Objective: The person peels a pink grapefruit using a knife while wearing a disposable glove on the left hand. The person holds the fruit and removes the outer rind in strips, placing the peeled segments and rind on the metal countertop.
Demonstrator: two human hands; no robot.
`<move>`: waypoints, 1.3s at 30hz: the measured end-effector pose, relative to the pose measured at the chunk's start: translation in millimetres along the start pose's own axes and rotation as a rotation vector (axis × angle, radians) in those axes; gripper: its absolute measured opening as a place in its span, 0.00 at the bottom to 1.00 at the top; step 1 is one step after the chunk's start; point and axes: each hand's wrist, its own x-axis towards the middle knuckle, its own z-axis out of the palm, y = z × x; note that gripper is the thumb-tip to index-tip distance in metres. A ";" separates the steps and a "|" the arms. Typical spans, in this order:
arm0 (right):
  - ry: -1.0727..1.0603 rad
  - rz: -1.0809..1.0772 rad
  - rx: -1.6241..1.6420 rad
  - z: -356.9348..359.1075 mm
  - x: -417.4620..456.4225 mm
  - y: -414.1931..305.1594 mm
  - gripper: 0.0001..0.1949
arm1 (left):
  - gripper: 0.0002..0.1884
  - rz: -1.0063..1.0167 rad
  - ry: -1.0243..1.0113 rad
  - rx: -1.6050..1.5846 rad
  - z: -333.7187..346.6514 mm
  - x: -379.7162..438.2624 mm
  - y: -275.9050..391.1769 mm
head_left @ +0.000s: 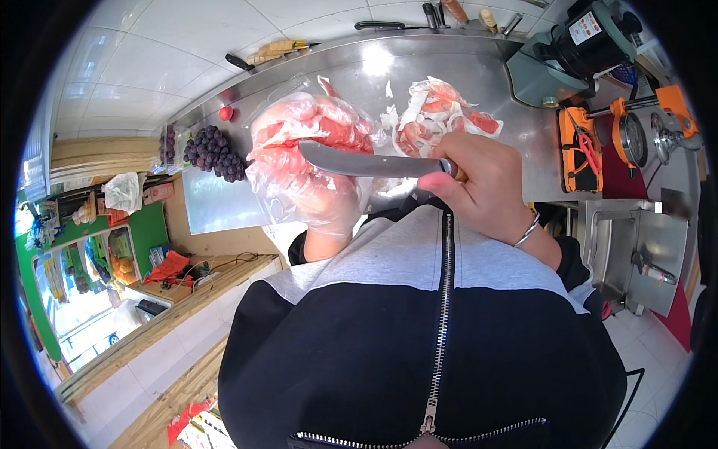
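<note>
My left hand, in a clear plastic glove, cups a piece of peeled red citrus flesh, apparently pomelo. In my bare right hand is a knife, gripped by its handle, most of which the fingers cover. Its broad blade lies across the flesh, the rounded tip near the middle of the fruit. I cannot tell whether it cuts in. Behind my right hand, white membrane scraps with red pulp on them lie on the steel counter.
Purple grapes and a small red fruit are at the left. Several knives rest along the back ledge. At the right stand a green-grey appliance, an orange hand press and a steel sink.
</note>
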 end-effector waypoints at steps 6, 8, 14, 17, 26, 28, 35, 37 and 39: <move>0.080 -0.049 -0.018 2.2 4.2 2.8 0.24 | 0.28 -0.015 0.034 -0.005 -1.5 -2.2 -5.6; 0.062 -0.047 -0.032 1.6 4.6 2.4 0.23 | 0.27 -0.022 0.058 -0.002 -1.6 -1.0 -4.9; 0.124 -0.087 -0.073 2.5 6.7 3.2 0.23 | 0.27 -0.073 -0.010 -0.092 -3.7 -1.2 -4.7; 0.187 -0.124 -0.096 6.4 6.5 7.6 0.24 | 0.28 -0.081 0.063 -0.054 4.4 -5.2 -6.0; 0.219 -0.127 -0.140 7.2 6.6 8.5 0.23 | 0.32 -0.152 0.223 -0.303 23.7 -1.5 2.5; 0.218 -0.123 -0.141 7.0 6.2 7.7 0.23 | 0.32 -0.165 0.252 -0.353 24.9 -2.6 2.6; 0.234 -0.112 -0.154 8.8 6.9 7.9 0.22 | 0.30 -0.192 0.236 -0.105 22.2 -5.2 -3.1; 0.253 -0.122 -0.170 9.4 7.9 9.6 0.22 | 0.29 -0.216 0.265 -0.157 24.9 -4.7 -3.0; 0.258 -0.119 -0.177 9.1 8.6 10.1 0.22 | 0.29 -0.257 0.243 -0.216 24.4 -5.7 -0.9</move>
